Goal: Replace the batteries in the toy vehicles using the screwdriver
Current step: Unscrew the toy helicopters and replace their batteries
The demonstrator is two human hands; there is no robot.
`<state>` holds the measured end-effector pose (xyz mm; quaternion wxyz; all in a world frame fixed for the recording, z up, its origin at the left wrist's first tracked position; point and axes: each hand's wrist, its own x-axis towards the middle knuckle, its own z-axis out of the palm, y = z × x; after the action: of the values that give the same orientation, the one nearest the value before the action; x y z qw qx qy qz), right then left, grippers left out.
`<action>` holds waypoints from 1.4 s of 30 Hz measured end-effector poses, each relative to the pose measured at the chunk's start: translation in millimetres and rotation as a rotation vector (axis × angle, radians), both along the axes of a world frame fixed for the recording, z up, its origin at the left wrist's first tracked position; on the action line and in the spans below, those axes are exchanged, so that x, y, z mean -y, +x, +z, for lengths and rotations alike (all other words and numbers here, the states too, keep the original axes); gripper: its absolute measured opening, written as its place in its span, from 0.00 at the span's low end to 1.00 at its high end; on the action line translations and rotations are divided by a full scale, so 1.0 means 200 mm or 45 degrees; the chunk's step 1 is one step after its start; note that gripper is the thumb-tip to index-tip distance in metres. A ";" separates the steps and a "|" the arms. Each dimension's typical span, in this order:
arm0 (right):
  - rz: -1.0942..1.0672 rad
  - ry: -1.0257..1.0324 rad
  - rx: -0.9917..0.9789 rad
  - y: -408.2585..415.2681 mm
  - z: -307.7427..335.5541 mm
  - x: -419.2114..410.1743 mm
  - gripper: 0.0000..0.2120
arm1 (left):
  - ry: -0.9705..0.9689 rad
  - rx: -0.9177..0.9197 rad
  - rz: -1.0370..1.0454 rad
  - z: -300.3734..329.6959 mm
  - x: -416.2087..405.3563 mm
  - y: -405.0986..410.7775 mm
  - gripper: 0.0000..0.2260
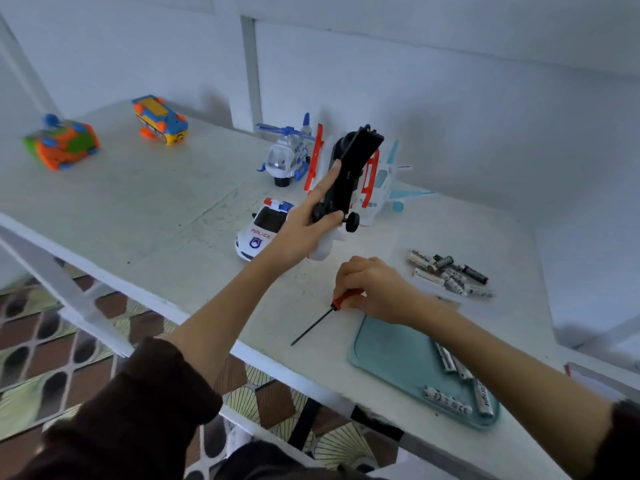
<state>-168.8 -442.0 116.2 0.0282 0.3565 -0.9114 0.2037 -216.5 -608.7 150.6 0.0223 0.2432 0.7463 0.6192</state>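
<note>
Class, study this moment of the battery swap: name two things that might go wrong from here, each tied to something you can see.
1. The left hand holds the white toy tilted above the table; it could slip and drop onto the police car.
2. The right hand grips the screwdriver, its tip near the table edge; if dropped, it may fall off.
</note>
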 end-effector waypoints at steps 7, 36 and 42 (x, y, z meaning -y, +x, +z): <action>-0.017 0.060 0.051 0.02 0.01 0.01 0.07 | 0.057 -0.020 0.070 -0.08 -0.03 0.06 0.29; -0.187 0.371 0.602 0.52 0.16 -0.32 0.09 | 0.135 -0.061 0.055 -0.12 -0.20 0.04 0.29; -0.265 0.109 0.475 0.43 0.19 -0.30 0.10 | 0.151 -0.070 0.025 -0.14 -0.18 0.03 0.29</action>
<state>-81.9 -382.1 154.2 -0.1353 0.2176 -0.9405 0.2231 -211.2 -572.0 122.9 -0.0188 0.2537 0.7110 0.6556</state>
